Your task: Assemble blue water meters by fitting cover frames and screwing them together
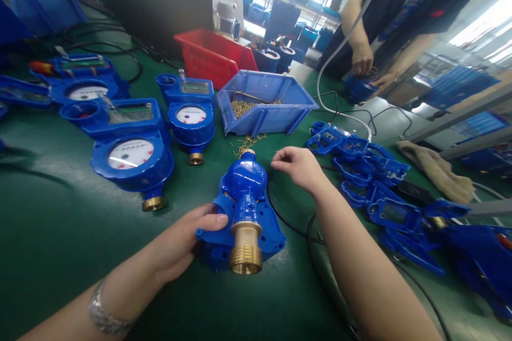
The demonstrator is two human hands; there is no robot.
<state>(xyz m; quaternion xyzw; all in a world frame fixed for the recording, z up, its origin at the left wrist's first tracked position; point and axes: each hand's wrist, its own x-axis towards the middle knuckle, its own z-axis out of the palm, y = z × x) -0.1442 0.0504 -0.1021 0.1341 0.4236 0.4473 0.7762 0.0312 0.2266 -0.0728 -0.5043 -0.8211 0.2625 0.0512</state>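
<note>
My left hand [196,237] grips the left side of a blue water meter [245,186], thumb on top and fingers underneath. The meter is turned face down, and its threaded brass end [245,256] points toward me. Just right of the meter's far end, my right hand [294,166] hovers with thumb and fingertips pinched together. Whatever is between those fingertips is too small to make out. A little scatter of brass screws [248,144] lies on the green table beyond the meter. More screws fill part of a blue bin [268,97] behind them.
Finished-looking water meters [132,154] stand face up at left. A red bin [216,56] sits behind the blue one. Blue plastic covers [360,165] pile up at right, near a cloth [436,170]. Black cables [288,224] cross the table [52,256]. A co-worker's hands [366,64] hold a blue part.
</note>
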